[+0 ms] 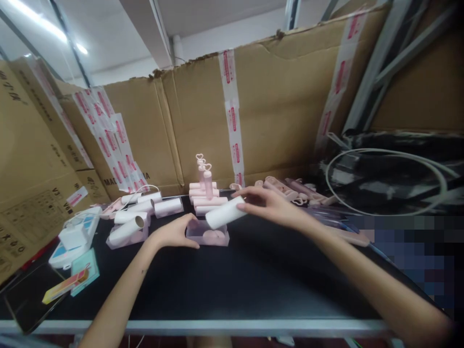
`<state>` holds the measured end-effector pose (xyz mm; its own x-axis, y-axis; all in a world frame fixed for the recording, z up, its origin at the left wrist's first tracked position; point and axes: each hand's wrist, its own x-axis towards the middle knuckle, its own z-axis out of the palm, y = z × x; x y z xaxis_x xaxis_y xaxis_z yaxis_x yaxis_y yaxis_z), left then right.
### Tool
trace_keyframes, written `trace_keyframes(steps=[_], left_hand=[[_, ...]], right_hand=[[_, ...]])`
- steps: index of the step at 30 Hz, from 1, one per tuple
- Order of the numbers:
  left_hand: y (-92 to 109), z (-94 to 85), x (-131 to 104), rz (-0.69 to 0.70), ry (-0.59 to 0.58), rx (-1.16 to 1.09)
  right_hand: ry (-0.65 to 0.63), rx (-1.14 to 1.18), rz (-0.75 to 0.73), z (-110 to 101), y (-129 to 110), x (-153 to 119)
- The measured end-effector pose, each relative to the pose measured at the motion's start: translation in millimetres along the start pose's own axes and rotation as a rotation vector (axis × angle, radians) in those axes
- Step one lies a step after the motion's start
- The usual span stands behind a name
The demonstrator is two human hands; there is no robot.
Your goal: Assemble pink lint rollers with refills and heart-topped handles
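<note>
My right hand (pixel 263 203) grips the upper right end of a white paper-like tube (pixel 224 213), tilted over a small translucent pinkish box (pixel 208 240). Inside that box lie round pink pieces (pixel 213 236). The left end of the box sits between the thumb and fingers of my left hand (pixel 176 233). Just behind are stacked pale pink and white cylinders (pixel 210 200), with slim pink tubes topped by heart-shaped loops (pixel 207 181) standing upright among them. To the left, a similar box (pixel 126 239) holds another white tube (pixel 126 229).
More white tubes (pixel 168 207) lie at the back left, near a white power strip (pixel 74 237). A phone (pixel 27 299), teal packet (pixel 85 273) and yellow-orange cutter (pixel 65 286) are at left. Cardboard (pixel 282 111) walls the back; pink parts (pixel 279 186) and a looped cable (pixel 328 179) are right.
</note>
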<state>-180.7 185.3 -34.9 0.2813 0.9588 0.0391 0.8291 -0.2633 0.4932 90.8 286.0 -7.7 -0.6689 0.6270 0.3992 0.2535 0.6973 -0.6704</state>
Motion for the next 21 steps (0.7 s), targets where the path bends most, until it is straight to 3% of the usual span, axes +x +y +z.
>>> trace_keyframes(steps=[2,4,7,9,12,15,18,21], left_hand=[[-1.6,-9.3,-2.6,-0.01,0.077,0.027],[-1.0,-17.6,-8.6,-0.059,0.156,0.071],[2.0,-27.5,-19.2,-0.122,0.257,0.125],[8.7,-31.2,-21.7,-0.121,0.322,0.151],[31.6,-29.8,-11.8,-0.038,0.465,0.308],[65.9,-17.9,12.4,0.118,0.557,0.643],[96.1,0.4,38.8,0.31,0.559,0.921],[109.9,15.2,53.7,0.469,0.546,1.033]], right_hand=[[-0.004,-0.074,0.089,-16.5,9.9,-0.2],[-0.087,-0.151,0.142,-21.9,23.1,-2.6],[-0.265,-0.181,0.162,-9.7,37.3,-6.5],[-0.265,-0.125,0.16,5.7,36.6,-6.9],[-0.039,0.284,0.204,27.2,22.5,-3.6],[0.138,0.934,0.44,36.6,8.9,0.7],[0.086,1.356,0.677,31.4,7.9,2.6],[0.096,1.489,0.668,22.4,14.9,3.1]])
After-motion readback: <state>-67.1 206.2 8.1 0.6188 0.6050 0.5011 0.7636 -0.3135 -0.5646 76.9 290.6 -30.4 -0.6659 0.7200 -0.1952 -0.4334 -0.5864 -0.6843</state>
